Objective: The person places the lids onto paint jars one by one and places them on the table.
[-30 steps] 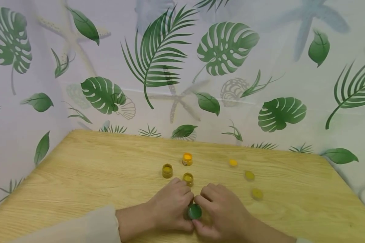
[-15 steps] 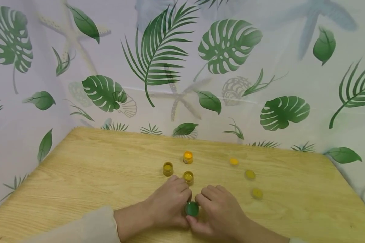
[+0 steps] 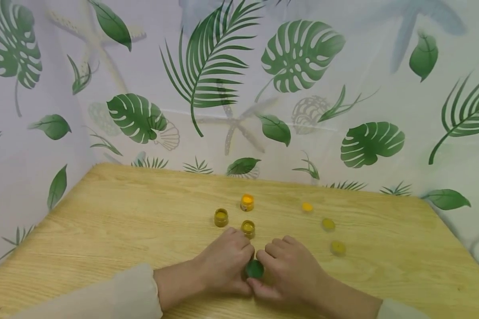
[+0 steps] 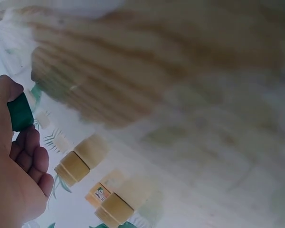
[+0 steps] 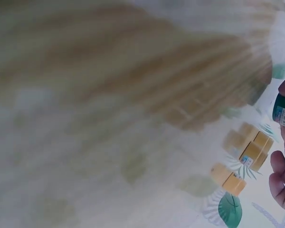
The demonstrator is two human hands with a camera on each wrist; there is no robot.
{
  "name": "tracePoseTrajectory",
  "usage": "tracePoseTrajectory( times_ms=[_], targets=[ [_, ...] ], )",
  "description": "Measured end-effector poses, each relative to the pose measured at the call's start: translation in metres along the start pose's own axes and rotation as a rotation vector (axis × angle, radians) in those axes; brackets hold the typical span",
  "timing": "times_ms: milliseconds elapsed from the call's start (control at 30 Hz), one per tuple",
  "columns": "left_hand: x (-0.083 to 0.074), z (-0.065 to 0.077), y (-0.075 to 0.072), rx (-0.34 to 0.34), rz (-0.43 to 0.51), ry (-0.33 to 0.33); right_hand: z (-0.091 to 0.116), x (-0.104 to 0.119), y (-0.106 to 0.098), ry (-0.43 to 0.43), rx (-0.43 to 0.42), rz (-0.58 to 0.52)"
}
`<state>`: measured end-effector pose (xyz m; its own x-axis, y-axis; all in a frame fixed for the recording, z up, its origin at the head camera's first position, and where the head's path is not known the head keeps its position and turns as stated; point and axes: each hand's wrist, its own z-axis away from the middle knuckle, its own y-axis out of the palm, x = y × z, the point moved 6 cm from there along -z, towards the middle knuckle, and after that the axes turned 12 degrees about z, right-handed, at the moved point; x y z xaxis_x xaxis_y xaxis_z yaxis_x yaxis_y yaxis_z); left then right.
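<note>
A small green paint jar is between the two hands at the front of the table in the head view. The left hand grips it from the left, thumb and fingers around its side. From the right, the right hand pinches it, thumb at the near side and index finger at the far side. The left wrist view shows the green jar between the left thumb and fingers. A printed label shows on the green jar in the right wrist view. Just beyond the left knuckles stands an uncapped ochre paint jar.
Farther back on the wooden table are a second uncapped ochre jar and an uncapped orange-yellow jar. To the right lie a yellow lid and two olive lids. A leaf-patterned cloth hangs behind.
Both hands keep their hold on the green jar, which shifts slightly between them. The camera view moves a little. The uncapped jars and the lids stay where they were on the table.
</note>
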<state>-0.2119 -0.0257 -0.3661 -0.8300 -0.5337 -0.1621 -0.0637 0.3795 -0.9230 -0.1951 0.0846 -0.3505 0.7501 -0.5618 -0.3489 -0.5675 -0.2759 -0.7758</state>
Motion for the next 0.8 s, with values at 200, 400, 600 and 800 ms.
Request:
tracePoseTrajectory(
  times_ms=[200,400,600,800],
  targets=[
    [0.0028,-0.0009,0.0021,-0.009,0.052,-0.013,0.0029,-0.0050,0.0028,-0.004,-0.012,0.028],
    [0.0017,0.0011,0.0018,-0.040,0.069,-0.026,0.0085,-0.0027,0.0041,-0.024,0.001,0.041],
    [-0.0027,-0.0002,0.0006,-0.048,0.007,0.003,0.0070,0.0019,0.0037,-0.067,-0.028,0.074],
    [-0.0035,-0.0017,0.0014,-0.045,-0.009,0.006,0.0070,0.0028,0.0051,-0.066,-0.024,0.082]
  ],
)
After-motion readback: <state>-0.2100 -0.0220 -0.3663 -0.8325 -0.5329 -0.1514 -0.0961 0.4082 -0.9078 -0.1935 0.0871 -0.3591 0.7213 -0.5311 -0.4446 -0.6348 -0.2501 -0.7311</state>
